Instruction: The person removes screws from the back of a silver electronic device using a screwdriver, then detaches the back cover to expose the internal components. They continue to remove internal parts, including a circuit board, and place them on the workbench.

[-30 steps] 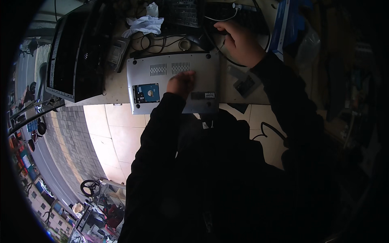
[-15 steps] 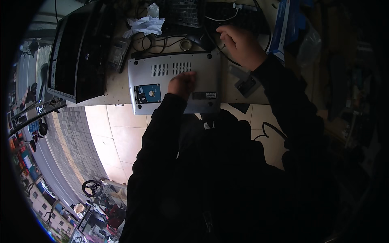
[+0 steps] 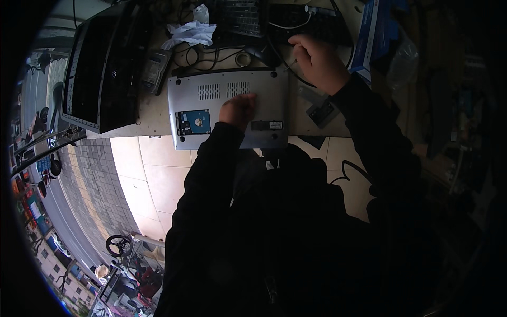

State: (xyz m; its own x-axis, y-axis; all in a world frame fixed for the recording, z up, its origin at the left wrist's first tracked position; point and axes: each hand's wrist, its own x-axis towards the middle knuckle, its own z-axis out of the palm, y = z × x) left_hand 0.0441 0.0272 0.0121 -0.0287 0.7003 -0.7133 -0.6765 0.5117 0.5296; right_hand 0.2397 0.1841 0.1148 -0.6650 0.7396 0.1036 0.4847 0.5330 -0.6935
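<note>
A grey laptop (image 3: 211, 103) lies bottom side up at the table's front edge. Through a rectangular opening at its left, a hard drive (image 3: 200, 121) with a blue-green face shows. My left hand (image 3: 237, 111) is over the middle of the casing, just below the vent slots, its fingers curled together; whatever they may hold is hidden. Beyond the laptop's far right corner, my right hand (image 3: 320, 64) is raised with fingers bent in and pressed together. A thin, dim shape shows beside its fingers, too dark to name.
A dark monitor (image 3: 95, 68) stands at the left, with another boxed drive (image 3: 154, 71) beside it. Crumpled white paper (image 3: 191, 34), black cables, a tape roll (image 3: 243, 59) and keyboards (image 3: 311, 24) lie behind the laptop. A small dark part (image 3: 322, 113) and a blue box (image 3: 365, 39) are at the right.
My right hand has shifted slightly to the right and nearer. The left hand and the laptop have stayed in place.
</note>
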